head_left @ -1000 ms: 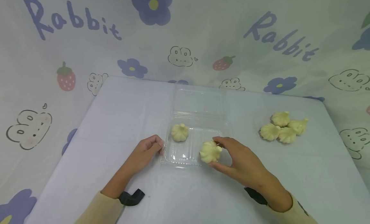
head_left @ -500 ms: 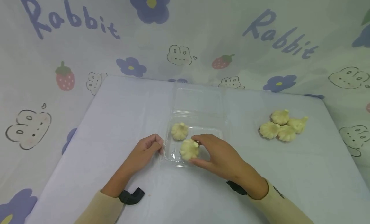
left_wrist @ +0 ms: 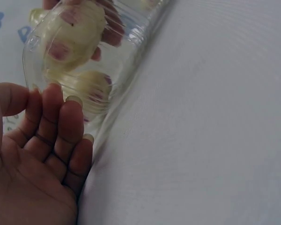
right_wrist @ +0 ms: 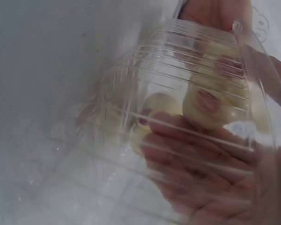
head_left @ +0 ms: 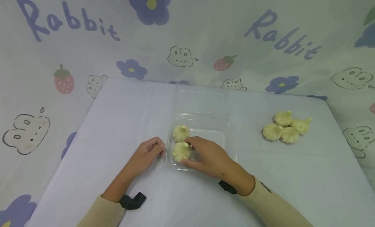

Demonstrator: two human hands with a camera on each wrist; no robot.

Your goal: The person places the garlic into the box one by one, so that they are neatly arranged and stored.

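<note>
My right hand (head_left: 209, 157) holds a pale garlic bulb (head_left: 179, 152) between thumb and fingers, low over the left front part of a clear plastic clamshell box (head_left: 211, 135). Just behind it, in the same box, lies another garlic bulb (head_left: 180, 133). At the box's left rim my left hand (head_left: 147, 153) pinches the edge with thumb and forefinger, the other fingers curled in. Through the clear wall, the left wrist view shows purple patches on the held garlic bulb (left_wrist: 72, 40). In the right wrist view the plastic partly blurs my right hand (right_wrist: 201, 164).
The box's clear lid (head_left: 202, 101) lies folded back behind it. Several garlic bulbs (head_left: 288, 126) sit in a cluster at the right of the white-covered table (head_left: 123, 113). A printed cloth (head_left: 199, 35) hangs behind the table.
My right hand has moved left over the box with its garlic bulb, which now sits in front of the other bulb. My left hand has stayed at the rim.
</note>
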